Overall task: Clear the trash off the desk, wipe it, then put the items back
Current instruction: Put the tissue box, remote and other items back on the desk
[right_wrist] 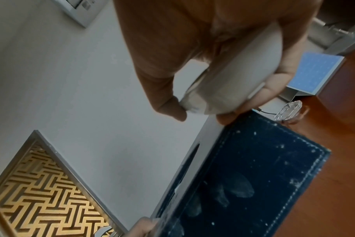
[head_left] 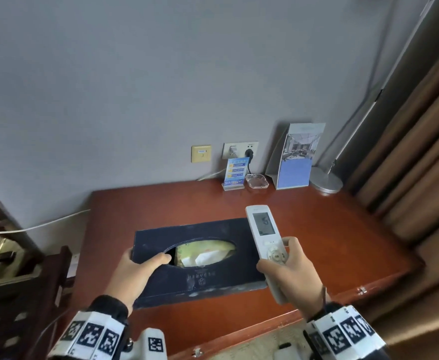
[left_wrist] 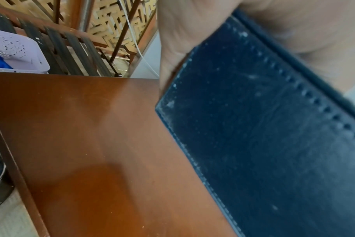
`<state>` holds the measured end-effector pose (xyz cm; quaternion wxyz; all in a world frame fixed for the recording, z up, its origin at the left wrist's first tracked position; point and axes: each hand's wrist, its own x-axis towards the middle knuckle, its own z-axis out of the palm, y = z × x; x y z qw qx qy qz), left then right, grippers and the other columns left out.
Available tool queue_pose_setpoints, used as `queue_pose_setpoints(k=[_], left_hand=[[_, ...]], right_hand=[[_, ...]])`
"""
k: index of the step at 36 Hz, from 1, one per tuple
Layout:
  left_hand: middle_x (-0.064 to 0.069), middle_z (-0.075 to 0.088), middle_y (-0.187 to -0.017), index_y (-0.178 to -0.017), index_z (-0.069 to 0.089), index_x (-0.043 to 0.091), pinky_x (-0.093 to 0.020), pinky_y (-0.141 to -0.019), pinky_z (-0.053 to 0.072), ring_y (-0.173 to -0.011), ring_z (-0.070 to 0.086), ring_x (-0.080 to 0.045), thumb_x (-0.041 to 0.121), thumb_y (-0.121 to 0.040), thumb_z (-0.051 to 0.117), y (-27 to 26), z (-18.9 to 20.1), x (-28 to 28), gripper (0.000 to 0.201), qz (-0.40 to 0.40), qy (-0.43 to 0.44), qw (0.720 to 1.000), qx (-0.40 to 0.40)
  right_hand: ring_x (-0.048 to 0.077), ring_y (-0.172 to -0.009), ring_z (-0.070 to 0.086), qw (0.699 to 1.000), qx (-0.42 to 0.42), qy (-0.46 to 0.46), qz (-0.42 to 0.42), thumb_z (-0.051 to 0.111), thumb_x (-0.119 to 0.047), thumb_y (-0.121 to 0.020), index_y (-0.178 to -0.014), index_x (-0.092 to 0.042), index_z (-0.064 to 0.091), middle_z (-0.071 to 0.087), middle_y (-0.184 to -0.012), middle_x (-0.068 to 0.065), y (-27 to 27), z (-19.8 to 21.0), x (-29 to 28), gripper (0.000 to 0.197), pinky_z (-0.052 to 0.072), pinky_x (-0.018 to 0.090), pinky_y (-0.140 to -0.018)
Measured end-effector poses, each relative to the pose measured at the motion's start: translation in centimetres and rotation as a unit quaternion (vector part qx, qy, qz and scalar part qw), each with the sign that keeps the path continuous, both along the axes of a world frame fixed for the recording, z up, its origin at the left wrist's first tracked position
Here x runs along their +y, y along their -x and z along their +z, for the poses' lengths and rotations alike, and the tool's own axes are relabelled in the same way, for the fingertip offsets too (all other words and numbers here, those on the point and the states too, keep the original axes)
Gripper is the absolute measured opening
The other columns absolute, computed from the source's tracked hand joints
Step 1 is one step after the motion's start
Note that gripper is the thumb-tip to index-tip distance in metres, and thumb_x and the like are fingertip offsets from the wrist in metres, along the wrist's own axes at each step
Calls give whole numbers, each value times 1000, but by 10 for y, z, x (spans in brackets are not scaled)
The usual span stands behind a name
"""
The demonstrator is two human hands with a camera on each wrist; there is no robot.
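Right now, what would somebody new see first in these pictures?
First, the dark blue leather tissue box held up over the reddish-brown wooden desk, with the left hand gripping its left end. Next, the white remote control with a small screen in the right hand, just right of the box.

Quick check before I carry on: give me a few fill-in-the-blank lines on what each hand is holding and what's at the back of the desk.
1. The left hand holds the dark tissue box with its ____ hooked into the oval opening.
2. The right hand holds a white ____ with a small screen.
3. The glass ashtray stands between the small blue sign and the ____ holder.
4. The desk top is reddish-brown ____.

Missing words: thumb; remote control; brochure; wood
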<state>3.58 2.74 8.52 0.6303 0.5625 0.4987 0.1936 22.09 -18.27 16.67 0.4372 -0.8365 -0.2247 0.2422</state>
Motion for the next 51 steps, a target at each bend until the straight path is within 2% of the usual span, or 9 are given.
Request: queue_pose_setpoints(k=[9, 15, 20, 24, 31, 34, 39, 45, 51], left_hand=[[-6, 73, -94, -112, 60, 17, -32, -66, 51, -82, 71, -24, 30, -68, 83, -63, -29, 25, 52, 49, 15, 999, 15], [-3, 66, -103, -117, 52, 18, -31, -64, 48, -88, 65, -22, 30, -71, 81, -122, -32, 35, 56, 83, 1, 996, 42], [3, 70, -102, -116, 56, 25, -41, -79, 55, -88, 68, -19, 58, -51, 84, -136, -51, 50, 78, 86, -6, 992, 89], [5, 70, -103, -115, 56, 31, -45, -81, 56, -88, 69, -21, 71, -38, 81, -129, -63, 61, 90, 103, 9, 987, 122], [9, 71, -102, -114, 57, 34, -43, -81, 56, -88, 69, -18, 80, -34, 77, -112, -95, 103, 94, 92, 18, 981, 171], [9, 72, -101, -112, 58, 36, -44, -82, 56, -88, 70, -17, 80, -36, 77, -108, -113, 134, 90, 79, 17, 982, 173], [4, 69, -103, -113, 58, 33, -42, -82, 54, -91, 66, -21, 70, -40, 77, -120, -91, 178, 84, 87, 4, 980, 181], [-3, 64, -107, -114, 53, 25, -39, -88, 49, -99, 61, -29, 65, -41, 69, -143, -79, 222, 85, 107, -25, 971, 213], [-12, 61, -115, -124, 50, 18, -37, -89, 44, -106, 57, -34, 46, -69, 78, -172, -87, 258, 68, 137, -30, 961, 238]], right_hand=[[16, -79, 67, 997, 11, 34, 68, 71, -23, -71, -96, -30, 40, 65, -94, -3, -88, -18, 44, 40, 56, 25, -58], [13, -73, 68, 994, 6, 50, 97, 72, -21, -73, -96, -29, 40, 65, -91, -5, -159, -26, 67, 39, 51, 21, -55], [8, -70, 65, 990, 1, 66, 126, 72, -21, -72, -95, -27, 42, 64, -87, -10, -191, -37, 93, 38, 44, 14, -48], [6, -69, 64, 986, 12, 75, 150, 73, -21, -71, -96, -26, 44, 65, -86, -9, -197, -50, 115, 38, 41, 10, -47], [4, -69, 65, 980, 36, 83, 180, 71, -20, -71, -96, -26, 43, 67, -85, -9, -192, -65, 160, 38, 42, 9, -48], [3, -70, 65, 980, 33, 83, 178, 71, -21, -70, -97, -26, 43, 67, -85, -9, -192, -67, 181, 39, 44, 11, -51], [4, -76, 65, 978, 24, 92, 188, 72, -22, -70, -99, -28, 42, 67, -89, -9, -192, -72, 223, 43, 49, 16, -58], [10, -78, 66, 985, 59, 77, 145, 72, -17, -73, -105, -21, 43, 66, -93, -4, -206, -83, 254, 44, 46, 17, -56], [9, -74, 64, 989, 74, 85, 92, 72, -31, -60, -104, -19, 45, 65, -90, -2, -225, -105, 266, 53, 40, 12, -50]])
